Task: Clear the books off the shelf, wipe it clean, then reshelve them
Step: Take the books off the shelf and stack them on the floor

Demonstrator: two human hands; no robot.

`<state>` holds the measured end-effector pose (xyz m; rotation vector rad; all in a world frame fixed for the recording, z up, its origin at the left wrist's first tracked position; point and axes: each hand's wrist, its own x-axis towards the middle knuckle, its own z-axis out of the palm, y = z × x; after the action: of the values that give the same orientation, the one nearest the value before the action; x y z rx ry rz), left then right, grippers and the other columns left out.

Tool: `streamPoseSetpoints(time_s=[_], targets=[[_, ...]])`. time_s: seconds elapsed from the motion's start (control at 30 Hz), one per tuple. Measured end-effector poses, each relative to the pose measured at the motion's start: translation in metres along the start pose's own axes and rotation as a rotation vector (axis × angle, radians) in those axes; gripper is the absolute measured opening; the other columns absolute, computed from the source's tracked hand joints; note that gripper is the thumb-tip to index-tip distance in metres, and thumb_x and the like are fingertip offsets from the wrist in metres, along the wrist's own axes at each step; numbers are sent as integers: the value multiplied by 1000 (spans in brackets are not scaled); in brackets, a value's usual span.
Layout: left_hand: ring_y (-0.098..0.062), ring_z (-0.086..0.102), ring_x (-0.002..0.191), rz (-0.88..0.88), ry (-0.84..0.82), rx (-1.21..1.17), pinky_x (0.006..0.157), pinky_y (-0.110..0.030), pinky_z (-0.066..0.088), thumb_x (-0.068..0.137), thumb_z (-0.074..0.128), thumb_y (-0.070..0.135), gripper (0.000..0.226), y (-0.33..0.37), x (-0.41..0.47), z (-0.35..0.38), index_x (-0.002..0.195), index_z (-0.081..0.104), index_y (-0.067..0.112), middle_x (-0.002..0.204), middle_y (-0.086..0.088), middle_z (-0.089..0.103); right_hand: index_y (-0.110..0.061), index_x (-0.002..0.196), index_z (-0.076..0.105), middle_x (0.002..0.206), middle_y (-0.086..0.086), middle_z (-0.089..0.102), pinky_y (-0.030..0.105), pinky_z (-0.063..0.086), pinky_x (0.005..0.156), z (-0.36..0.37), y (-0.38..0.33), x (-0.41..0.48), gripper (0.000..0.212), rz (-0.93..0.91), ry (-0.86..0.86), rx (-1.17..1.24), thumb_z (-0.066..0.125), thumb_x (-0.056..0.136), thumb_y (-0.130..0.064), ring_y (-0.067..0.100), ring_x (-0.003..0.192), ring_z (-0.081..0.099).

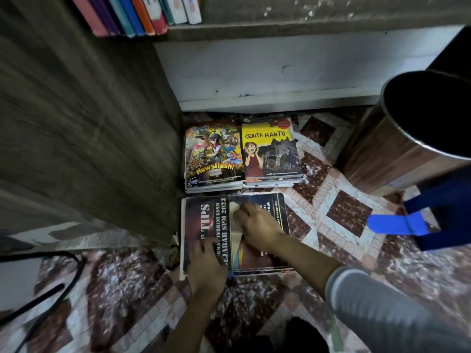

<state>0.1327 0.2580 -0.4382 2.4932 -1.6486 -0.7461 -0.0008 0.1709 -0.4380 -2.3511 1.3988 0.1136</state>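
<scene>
Three stacks of books lie on the patterned floor below the shelf unit. The "Newsflash!" comic stack [213,156] and the yellow "Cerita Hantu" stack [270,151] sit side by side at the back. In front lies a dark "Tips Sejarah SPM 2023" stack [206,217]. My left hand [207,262] grips its near left edge. My right hand [257,226] rests fingers-down on the top cover. The white lower shelf [267,72] holds no books. Several upright colourful books [132,14] stand on the shelf above.
The shelf unit's dark wooden side panel [84,123] stands at left. A wood-patterned bin with a metal rim [397,138] is at right, next to a blue stool [433,220]. Black cables [51,296] run over the floor at lower left.
</scene>
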Motion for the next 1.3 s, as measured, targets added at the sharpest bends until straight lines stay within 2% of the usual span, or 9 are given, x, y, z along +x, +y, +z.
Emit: streamPoseSetpoints(time_s=[0.1,0.17,0.47,0.63,0.8,0.9,1.03,1.17,1.3], targets=[[-22,49,115,83,-96,42,87,-34,47,87,58,19,42,11,9,-21,127,45,27,130,-1,40,-7,132,48,128,13,42,36,39,94,-15,10,-15,44,87,60,116,50,89,-12,31,118,43],[-22,50,115,144,-55,61,86,-34,47,90,55,21,38,25,16,-42,127,46,27,130,0,42,-9,130,49,126,12,44,35,41,92,-35,13,-22,39,124,137,192,49,91,-14,31,115,46],[-19,51,113,360,269,-121,84,-32,44,91,53,27,29,105,-26,-180,119,51,26,125,4,46,-9,116,60,115,7,51,31,40,92,-174,-19,-72,25,67,555,305,48,95,-13,23,109,52],[-17,50,115,486,447,-89,89,-34,44,90,53,28,29,121,-75,-246,119,52,27,123,6,46,-9,109,63,110,6,56,31,39,91,-242,-53,-110,20,-15,731,345,52,92,-11,23,107,54],[-16,47,117,549,640,-96,92,-33,43,89,55,26,33,125,-99,-313,121,51,26,125,6,46,-9,111,60,112,5,54,23,37,86,-304,-87,-126,21,-115,827,337,50,93,-12,20,108,52],[-18,45,118,575,772,-60,93,-33,41,88,56,24,36,130,-100,-361,123,50,22,125,3,46,-9,114,58,113,5,53,33,44,91,-345,-107,-120,23,-156,881,352,50,93,-12,20,107,53],[-19,39,126,605,867,-45,100,-35,41,87,56,18,44,141,-88,-421,130,45,16,135,-1,42,-11,125,49,124,5,47,36,42,94,-397,-127,-101,33,-175,897,332,51,92,-15,23,113,51],[-21,15,144,592,892,68,118,-34,15,88,53,14,67,161,-59,-472,147,22,11,155,-6,19,-17,136,39,137,6,39,38,39,100,-456,-139,-66,44,-184,890,315,51,94,-21,28,122,47],[-21,-1,146,485,849,205,118,-39,5,94,49,25,73,181,-33,-489,151,5,13,159,-4,3,-21,142,33,146,5,32,39,39,101,-493,-144,-30,50,-204,821,240,49,95,-23,29,126,45]])
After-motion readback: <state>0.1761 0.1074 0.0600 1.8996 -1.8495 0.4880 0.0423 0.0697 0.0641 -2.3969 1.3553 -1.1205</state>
